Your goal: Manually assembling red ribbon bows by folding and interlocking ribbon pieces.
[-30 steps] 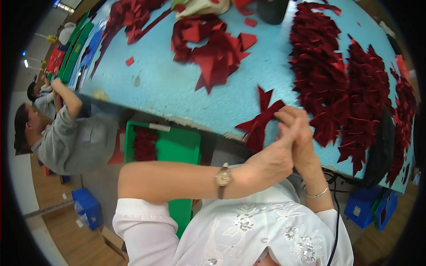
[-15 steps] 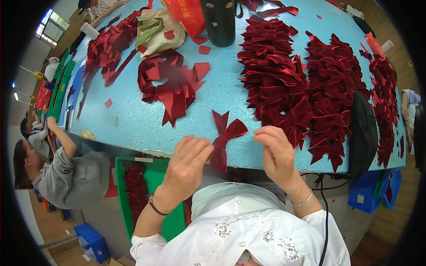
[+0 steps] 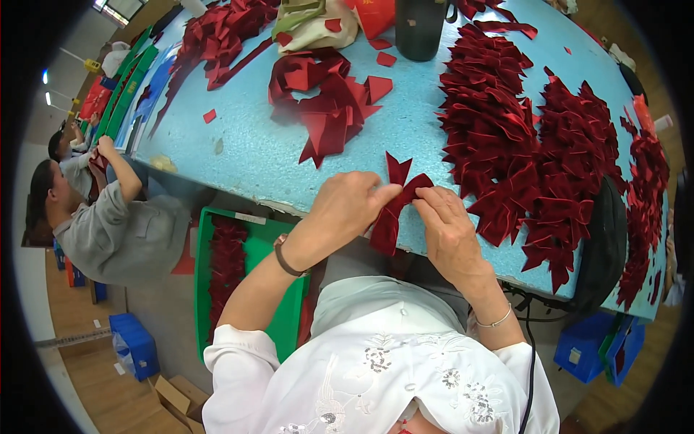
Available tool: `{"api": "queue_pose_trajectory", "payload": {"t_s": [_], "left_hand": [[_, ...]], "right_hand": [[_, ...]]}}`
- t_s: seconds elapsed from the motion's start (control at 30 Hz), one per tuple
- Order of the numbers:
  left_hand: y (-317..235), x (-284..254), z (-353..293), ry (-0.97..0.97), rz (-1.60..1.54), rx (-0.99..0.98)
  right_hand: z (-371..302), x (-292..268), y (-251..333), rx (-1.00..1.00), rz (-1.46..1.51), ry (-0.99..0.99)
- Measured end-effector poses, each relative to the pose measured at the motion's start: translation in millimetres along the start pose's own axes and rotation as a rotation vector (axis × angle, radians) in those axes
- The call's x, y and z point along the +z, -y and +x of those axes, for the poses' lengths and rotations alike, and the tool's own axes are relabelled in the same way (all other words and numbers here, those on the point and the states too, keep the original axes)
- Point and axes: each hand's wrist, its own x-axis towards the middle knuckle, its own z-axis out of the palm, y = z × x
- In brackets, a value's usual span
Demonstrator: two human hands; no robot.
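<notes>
A dark red velvet bow (image 3: 388, 224) lies at the near edge of the blue table, its notched tail pointing away from me. My left hand (image 3: 350, 210) pinches its middle from the left, thumb stretched along the fabric. From the right, my right hand (image 3: 447, 228) has its fingertips closed on the bow's right loop. The hands cover part of the loops and the knot. Just right of my right hand, finished-looking bows stand packed in a long row (image 3: 491, 130), with a second row of bows (image 3: 571, 166) beside it.
Loose red ribbon pieces (image 3: 329, 108) lie beyond my hands, near a cloth bag (image 3: 318, 25) and a black tumbler (image 3: 419, 29). A black bag (image 3: 600, 239) hangs at the right edge. Below left is a green crate (image 3: 256, 249) holding bows. A co-worker (image 3: 119, 231) sits at left.
My hands have come together onto the bow; before, the right hand hovered apart from it. The whole view has shifted, so the table things appear farther right.
</notes>
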Motion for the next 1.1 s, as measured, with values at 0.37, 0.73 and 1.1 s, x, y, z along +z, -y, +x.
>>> {"api": "queue_pose_trajectory", "payload": {"t_s": [0.37, 0.73, 1.1], "left_hand": [[-13.4, 15.3, 10.4, 0.081, -0.187, -0.017], [-32.6, 4.3, -0.6, 0.132, -0.903, -0.050], [-51.8, 5.4, -17.0, 0.240, -1.076, -0.073]], "right_hand": [[-9.0, 1.3, -7.7, -0.019, 0.106, -0.073], [-29.4, -38.8, 23.4, 0.543, 0.763, -0.274], [-37.7, -35.1, 10.0, 0.679, 1.248, -0.254]]}}
